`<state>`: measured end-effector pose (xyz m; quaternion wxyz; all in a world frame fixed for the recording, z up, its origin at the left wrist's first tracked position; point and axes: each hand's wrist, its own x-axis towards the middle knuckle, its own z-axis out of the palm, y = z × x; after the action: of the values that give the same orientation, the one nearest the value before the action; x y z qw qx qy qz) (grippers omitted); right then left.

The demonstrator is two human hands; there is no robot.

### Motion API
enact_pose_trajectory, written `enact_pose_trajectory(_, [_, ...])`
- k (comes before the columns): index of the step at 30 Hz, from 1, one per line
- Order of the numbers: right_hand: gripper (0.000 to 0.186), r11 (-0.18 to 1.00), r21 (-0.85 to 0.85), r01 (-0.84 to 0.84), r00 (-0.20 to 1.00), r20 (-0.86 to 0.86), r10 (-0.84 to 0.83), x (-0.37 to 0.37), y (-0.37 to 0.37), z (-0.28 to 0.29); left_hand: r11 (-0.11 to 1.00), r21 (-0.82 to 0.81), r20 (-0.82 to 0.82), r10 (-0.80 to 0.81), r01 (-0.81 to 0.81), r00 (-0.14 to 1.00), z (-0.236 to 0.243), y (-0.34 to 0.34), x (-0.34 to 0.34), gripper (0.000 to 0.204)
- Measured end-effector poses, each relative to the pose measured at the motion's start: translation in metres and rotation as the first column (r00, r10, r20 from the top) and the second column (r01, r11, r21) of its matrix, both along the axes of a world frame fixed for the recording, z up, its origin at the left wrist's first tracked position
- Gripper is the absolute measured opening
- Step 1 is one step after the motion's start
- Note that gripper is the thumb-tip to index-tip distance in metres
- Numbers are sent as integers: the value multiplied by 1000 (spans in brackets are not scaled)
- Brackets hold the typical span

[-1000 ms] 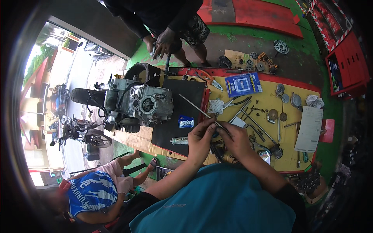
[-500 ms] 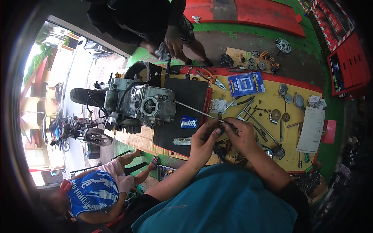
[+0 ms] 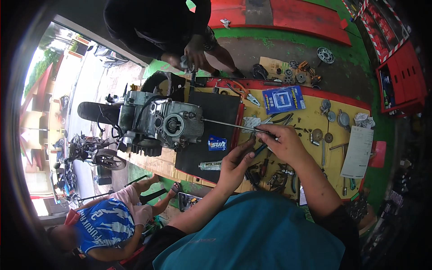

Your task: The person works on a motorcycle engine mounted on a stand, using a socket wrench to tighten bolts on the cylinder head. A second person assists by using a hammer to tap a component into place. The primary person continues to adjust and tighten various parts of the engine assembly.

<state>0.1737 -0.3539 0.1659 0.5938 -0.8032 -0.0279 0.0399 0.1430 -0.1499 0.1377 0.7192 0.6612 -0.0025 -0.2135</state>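
A grey engine block (image 3: 179,120) with a round bore stands left of my hands on the bench. From its right side a long thin metal rod (image 3: 225,123) reaches toward me. My right hand (image 3: 281,140) pinches the rod's free end between thumb and fingers. Just below and left of it, my left hand (image 3: 238,163) is closed, fingertips near the rod; whatever they hold is too small to make out. Under my hands lie dark-handled tools (image 3: 265,164), partly hidden. A blue-and-white small box (image 3: 218,143) and a pale tube (image 3: 210,165) lie left of my left hand.
Orange-handled pliers (image 3: 245,93), a blue packet (image 3: 283,99), round metal parts (image 3: 343,118) and a paper sheet (image 3: 357,152) lie on the yellow bench top. Across the bench, another person's hands (image 3: 194,53) hold a grey part. Someone in a blue jersey (image 3: 108,222) sits at lower left.
My right hand has moved up and left onto the rod's end, apart from my left hand. Previously both hands were together at the rod's end. The left hand has shifted slightly down.
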Motion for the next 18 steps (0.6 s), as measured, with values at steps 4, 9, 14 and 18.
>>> enact_pose_trajectory(4, [32,1000,-12,11,997,80,-10,15,5,0,999,19,-53,-35,36,998,-3,24,-6,39])
enact_pose_trajectory(9, [40,982,-148,-121,989,67,132,30,23,11,997,79,-41,16,-13,999,-19,58,-23,34])
enact_pose_trajectory(14, [60,991,-65,-120,972,194,131,52,82,-21,991,79,-113,113,-105,987,-15,72,-31,32])
enact_pose_trajectory(18, [84,976,23,-218,952,224,207,63,129,-51,984,68,-118,169,-162,978,-15,79,-37,32])
